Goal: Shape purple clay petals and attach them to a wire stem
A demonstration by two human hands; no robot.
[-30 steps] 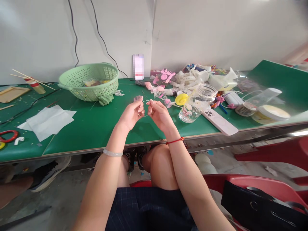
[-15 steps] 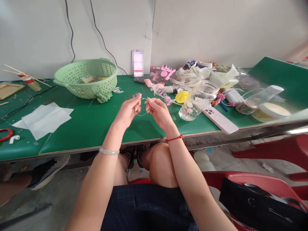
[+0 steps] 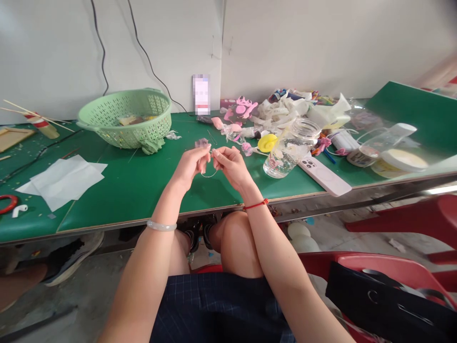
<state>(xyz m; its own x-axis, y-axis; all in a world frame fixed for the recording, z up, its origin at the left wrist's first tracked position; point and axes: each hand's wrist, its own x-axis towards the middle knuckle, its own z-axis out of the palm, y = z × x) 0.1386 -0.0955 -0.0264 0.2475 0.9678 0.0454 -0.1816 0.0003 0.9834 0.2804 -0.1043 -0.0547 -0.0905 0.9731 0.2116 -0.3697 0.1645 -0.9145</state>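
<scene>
above the green tabletop, we hold a thin wire loop, our left hand in a narrow grip on one side, our right hand pinching it just as narrowly on the other, the two almost meeting; to our right a pale phone lies beside a glass jar, to our left some white paper sheets; farther back sits a green basket, and at the wall another phone stands upright
</scene>
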